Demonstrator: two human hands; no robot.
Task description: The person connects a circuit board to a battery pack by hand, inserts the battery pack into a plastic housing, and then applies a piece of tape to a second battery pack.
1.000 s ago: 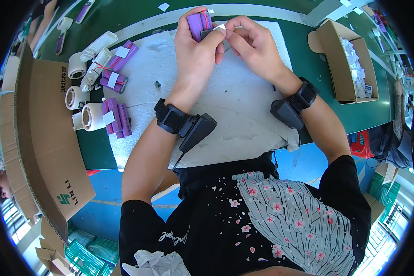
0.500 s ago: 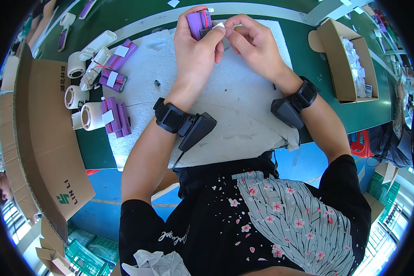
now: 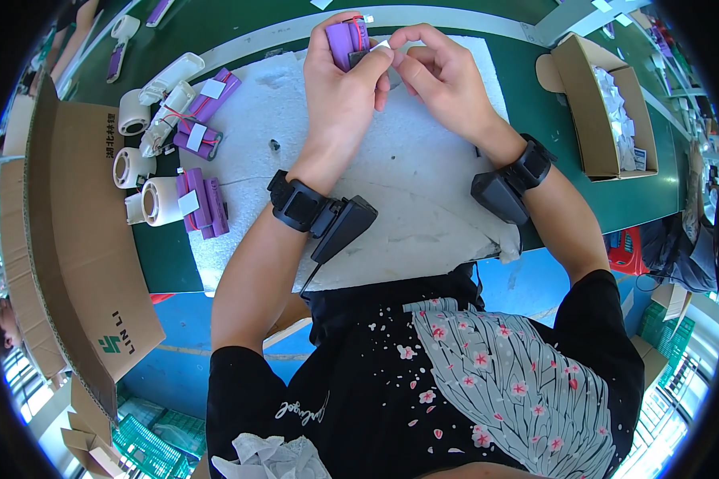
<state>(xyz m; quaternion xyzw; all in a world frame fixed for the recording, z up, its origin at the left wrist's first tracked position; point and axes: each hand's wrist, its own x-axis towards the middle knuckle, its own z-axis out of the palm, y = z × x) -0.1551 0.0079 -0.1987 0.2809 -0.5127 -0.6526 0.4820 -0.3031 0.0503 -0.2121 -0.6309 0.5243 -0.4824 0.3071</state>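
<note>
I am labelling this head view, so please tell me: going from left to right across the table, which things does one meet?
Large flat cardboard box → white plastic housings → purple battery packs → left hand → right hand → open cardboard box.

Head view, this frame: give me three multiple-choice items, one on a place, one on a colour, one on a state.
1. Where does the open cardboard box of white pieces stand?
A. on the person's right
B. on the person's left
C. on the person's lap

2. What colour is the battery pack in the left hand?
A. yellow
B. purple
C. black

3. How is the right hand occupied?
A. resting flat on the white mat
B. reaching into the box
C. pinching a small white piece at the pack

Answers: 1 A, the box stands at the right edge of the green table; 2 B, the held cells are purple; 3 C, its fingertips meet on the piece beside the pack.
</note>
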